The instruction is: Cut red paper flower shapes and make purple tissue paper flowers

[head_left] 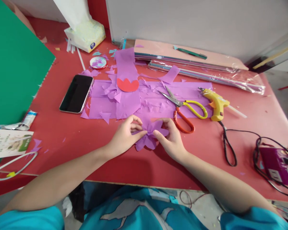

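Between my two hands is a purple paper flower point(146, 142) with several petals, held above the red table near its front edge. My left hand point(126, 132) pinches a petal on the left side, thumb near the flower's centre. From the right, my right hand point(171, 140) grips another petal, its thumb also close to the centre. Just beyond lie purple paper strips point(103, 107) strewn with small scraps. A red scalloped paper piece point(128, 85) rests on them. Scissors point(180, 103) with one yellow and one red handle lie partly spread to the right.
A yellow glue gun point(217, 103) lies right of the scissors, its black cord running toward a purple box point(278, 166). A phone point(76, 94) lies at left, with a tissue pack point(86, 36) behind. A green cutter point(192, 53) tops wrapped paper at the back. Green board point(16, 64) stands far left.
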